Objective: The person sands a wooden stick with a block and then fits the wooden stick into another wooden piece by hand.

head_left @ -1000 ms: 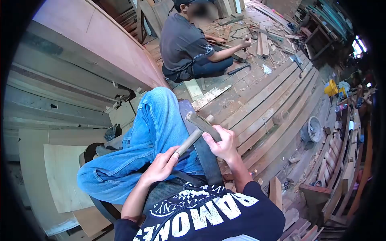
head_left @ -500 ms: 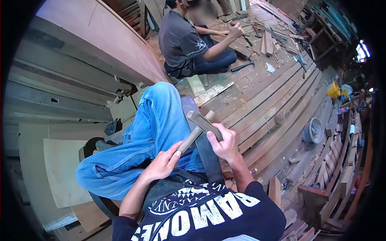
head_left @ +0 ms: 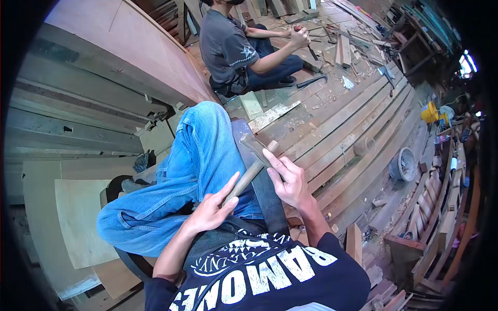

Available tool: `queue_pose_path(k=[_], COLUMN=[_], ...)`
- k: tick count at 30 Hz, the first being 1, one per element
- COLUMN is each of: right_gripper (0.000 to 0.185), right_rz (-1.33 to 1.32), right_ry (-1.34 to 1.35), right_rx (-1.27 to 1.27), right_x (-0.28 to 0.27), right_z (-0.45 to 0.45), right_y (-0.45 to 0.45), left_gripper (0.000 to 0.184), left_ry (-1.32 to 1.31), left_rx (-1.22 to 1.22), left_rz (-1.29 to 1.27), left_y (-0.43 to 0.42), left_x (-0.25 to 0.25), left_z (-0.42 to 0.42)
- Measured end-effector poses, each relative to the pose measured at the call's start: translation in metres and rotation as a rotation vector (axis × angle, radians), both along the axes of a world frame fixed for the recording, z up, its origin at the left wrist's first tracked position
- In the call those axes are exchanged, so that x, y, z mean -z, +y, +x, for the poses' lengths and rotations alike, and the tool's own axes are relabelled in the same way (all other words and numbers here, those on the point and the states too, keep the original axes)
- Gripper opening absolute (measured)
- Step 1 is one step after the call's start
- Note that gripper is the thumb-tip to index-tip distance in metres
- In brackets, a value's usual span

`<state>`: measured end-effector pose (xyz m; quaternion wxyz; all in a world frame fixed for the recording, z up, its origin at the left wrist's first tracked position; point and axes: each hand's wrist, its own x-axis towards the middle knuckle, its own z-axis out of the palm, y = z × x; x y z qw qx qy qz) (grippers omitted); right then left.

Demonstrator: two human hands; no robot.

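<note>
A wooden mallet point(head_left: 245, 181) with a round handle and a blocky head is held over my lap. My left hand point(head_left: 209, 211) is around the lower handle, which lies between its straightened fingers and thumb. At the upper end, my right hand point(head_left: 291, 185) holds the mallet head from the right, its index finger stretched along the wood and its thumb below. Part of the head is hidden behind those fingers. Beneath the mallet are my jeans point(head_left: 207, 150) and a dark flat bar or board point(head_left: 271, 202).
Ahead, a co-worker point(head_left: 228, 46) sits on the floor, gripping a tool with both hands. Long planks point(head_left: 342, 140) run along the right, with a bucket point(head_left: 406, 165) and stacked timber point(head_left: 433, 207) beyond. A large pale panel point(head_left: 129, 39) rises on the left.
My left fingers have straightened and loosened along the handle. My right index finger has extended over the mallet head. The co-worker's hands and the view have shifted slightly.
</note>
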<state>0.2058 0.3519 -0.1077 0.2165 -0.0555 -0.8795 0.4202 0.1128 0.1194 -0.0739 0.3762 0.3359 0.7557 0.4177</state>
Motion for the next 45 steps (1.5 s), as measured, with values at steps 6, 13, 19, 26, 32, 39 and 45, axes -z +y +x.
queue_pose_path(k=[6, 13, 19, 26, 32, 39, 45], right_gripper=[0.051, 0.051, 0.051, 0.050, 0.052, 0.052, 0.050], right_rz=[0.047, 0.097, 0.096, 0.097, 0.111, 0.087, 0.107], right_ry=[-0.065, -0.161, -0.179, -0.227, -0.222, -0.203, -0.234], right_rx=[0.010, -0.008, -0.019, -0.028, -0.052, -0.063, -0.065], right_x=[-0.007, -0.018, -0.019, -0.025, -0.021, -0.018, -0.024], right_z=[0.000, 0.001, 0.001, 0.003, 0.003, 0.002, 0.001], right_y=[-0.001, 0.004, 0.006, 0.006, 0.006, 0.002, 0.004], left_gripper=[0.059, 0.063, 0.064, 0.062, 0.064, 0.060, 0.061], left_ry=[-0.068, 0.022, 0.055, 0.121, -0.259, -0.706, -0.345], left_rx=[0.015, 0.022, 0.031, 0.049, -0.026, -0.063, -0.098], left_rz=[-0.111, -0.071, -0.127, -0.131, -0.116, -0.014, -0.029], left_y=[0.000, 0.002, 0.004, 0.004, 0.005, 0.001, 0.004], left_x=[-0.007, -0.009, -0.014, -0.012, -0.009, -0.005, -0.007], left_z=[-0.003, 0.004, 0.010, 0.014, 0.007, 0.002, 0.012])
